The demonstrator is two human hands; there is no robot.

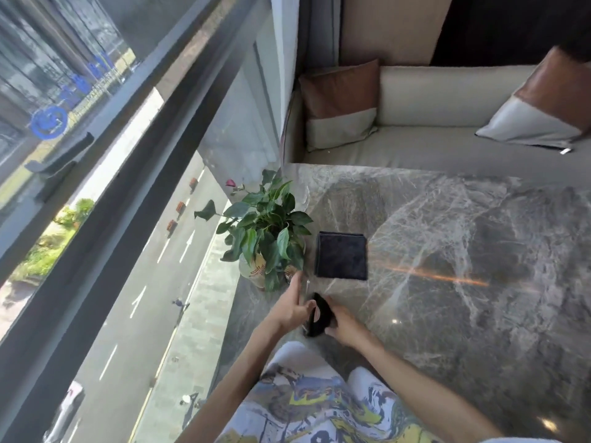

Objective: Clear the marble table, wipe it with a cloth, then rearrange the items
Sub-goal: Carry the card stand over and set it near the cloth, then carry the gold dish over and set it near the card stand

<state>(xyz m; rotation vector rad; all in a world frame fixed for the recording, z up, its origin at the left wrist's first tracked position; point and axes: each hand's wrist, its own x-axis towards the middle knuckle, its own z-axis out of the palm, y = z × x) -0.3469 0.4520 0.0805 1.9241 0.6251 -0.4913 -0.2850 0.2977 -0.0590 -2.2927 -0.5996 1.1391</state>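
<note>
On the grey marble table (447,238), a folded dark cloth (341,255) lies flat beside a potted green plant (268,238) at the table's left edge. Just in front of them, my right hand (343,324) is closed on a small black cloth (319,314). My left hand (292,306) meets it from the left, finger and thumb around what looks like a clear glass (306,290), which is only faintly visible. The black cloth seems pressed against or into that glass.
A large window (112,155) runs along the table's left side. Behind the table is a beige sofa (431,145) with two brown-and-white cushions. A second clear glass rim (307,195) shows behind the plant. My patterned lap is at the near edge.
</note>
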